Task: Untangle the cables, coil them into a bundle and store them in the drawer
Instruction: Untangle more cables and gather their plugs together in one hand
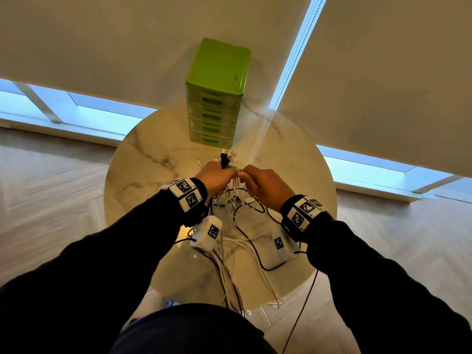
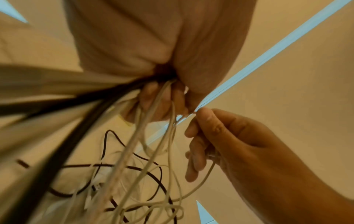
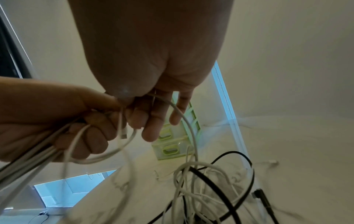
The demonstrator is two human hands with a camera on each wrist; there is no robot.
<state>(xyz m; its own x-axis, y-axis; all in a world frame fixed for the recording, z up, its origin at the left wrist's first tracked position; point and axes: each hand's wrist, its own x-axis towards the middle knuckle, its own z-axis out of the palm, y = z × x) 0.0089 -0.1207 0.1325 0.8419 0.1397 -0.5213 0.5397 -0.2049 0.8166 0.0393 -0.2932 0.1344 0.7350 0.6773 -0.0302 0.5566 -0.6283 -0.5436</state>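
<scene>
Several white and black cables point(image 1: 240, 213) lie tangled on the round marble table point(image 1: 143, 159). My left hand point(image 1: 217, 175) grips a bunch of them point(image 2: 153, 109), with plug ends point(image 1: 226, 155) sticking out past its fingers. My right hand point(image 1: 260, 182) is close beside it and pinches one white cable point(image 3: 184, 121), which curves down from its fingers point(image 3: 151, 121). Loose loops point(image 3: 206, 181) hang below both hands onto the table. The green drawer unit point(image 1: 217, 98) stands at the table's far edge, all drawers closed.
White tagged boxes point(image 1: 207, 233) hang from my wrists just above the table. Some cables point(image 1: 229, 284) trail over the near table edge toward the floor. A window blind with a bead cord point(image 1: 293, 54) is behind the drawer unit.
</scene>
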